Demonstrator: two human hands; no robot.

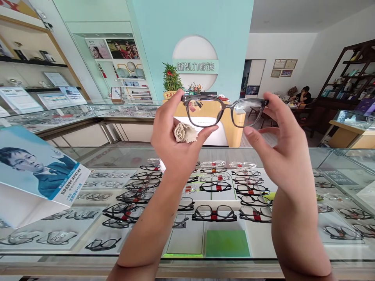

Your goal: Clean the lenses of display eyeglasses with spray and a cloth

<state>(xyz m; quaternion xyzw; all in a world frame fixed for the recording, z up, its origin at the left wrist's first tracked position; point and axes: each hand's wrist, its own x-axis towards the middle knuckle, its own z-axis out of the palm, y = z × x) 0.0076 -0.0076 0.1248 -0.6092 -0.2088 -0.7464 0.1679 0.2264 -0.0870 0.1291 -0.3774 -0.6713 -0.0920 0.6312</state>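
A pair of dark grey-framed glasses (227, 106) is raised level above the display counter, its clear lenses facing me. My left hand (178, 136) pinches the left rim and corner between thumb and fingers. Tucked in that same palm is a crumpled beige cloth (184, 132) with a zigzag edge. On the other side, my right hand (285, 136) grips the right corner with its fingers, the thumb close under the right lens. The temples are mostly hidden behind the frame and hands.
Below lies a glass display counter (181, 257) with rows of glasses (214, 213), several bearing red tags. A folded advertising card (43, 168) stands at left. Behind are a wooden reception desk (236, 128), a potted plant (172, 78) and, far right, a seated person (304, 95).
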